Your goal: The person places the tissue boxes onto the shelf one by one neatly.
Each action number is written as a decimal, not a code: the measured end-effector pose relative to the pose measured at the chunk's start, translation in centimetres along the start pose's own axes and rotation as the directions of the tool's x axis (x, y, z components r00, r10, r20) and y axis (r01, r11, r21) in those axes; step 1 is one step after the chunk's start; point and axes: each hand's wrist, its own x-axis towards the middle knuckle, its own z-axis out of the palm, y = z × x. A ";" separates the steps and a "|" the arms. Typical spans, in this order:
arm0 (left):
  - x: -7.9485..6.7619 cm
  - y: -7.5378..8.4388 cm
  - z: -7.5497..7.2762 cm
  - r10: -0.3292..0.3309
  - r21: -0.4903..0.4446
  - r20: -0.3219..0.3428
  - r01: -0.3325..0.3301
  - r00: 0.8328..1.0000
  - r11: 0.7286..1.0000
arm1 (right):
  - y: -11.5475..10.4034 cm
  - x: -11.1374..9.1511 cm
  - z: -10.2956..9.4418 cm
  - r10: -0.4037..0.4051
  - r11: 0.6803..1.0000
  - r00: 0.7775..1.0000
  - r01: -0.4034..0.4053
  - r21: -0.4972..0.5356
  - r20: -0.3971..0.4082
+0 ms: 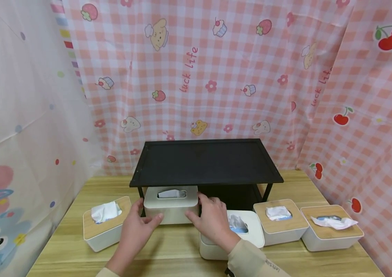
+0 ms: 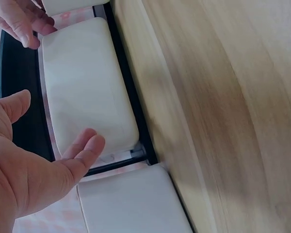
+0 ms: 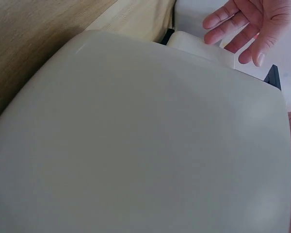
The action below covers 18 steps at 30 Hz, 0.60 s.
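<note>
A white tissue box (image 1: 171,213) with an oval slot and tissue in it stands at the left front of a low black shelf (image 1: 204,163), its back part under the top board. At its left end, my left hand (image 1: 138,227) has relaxed, spread fingers; in the left wrist view the fingertips are right at the end of the box (image 2: 87,82). My right hand (image 1: 211,219) is at the opposite end, fingers loosely bent by the corner and thumb near the front face. The right wrist view is mostly filled by another white box (image 3: 145,136), hiding most of the right hand.
An all-white tissue box (image 1: 213,252) sits in front of the shelf, under the right wrist. Two wood-lidded tissue boxes, one nearer (image 1: 282,221) and one farther right (image 1: 332,227), stand on the wooden table (image 1: 171,261). Another wood-lidded box (image 1: 107,225) stands at left. Patterned cloth (image 1: 199,77) hangs behind.
</note>
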 end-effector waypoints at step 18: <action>0.8 0.4 0.0 0.002 0.015 0.004 -0.002 1.000 1.000 | -0.2 0.9 0.0 -0.036 0.999 0.999 0.036 0.014 0.018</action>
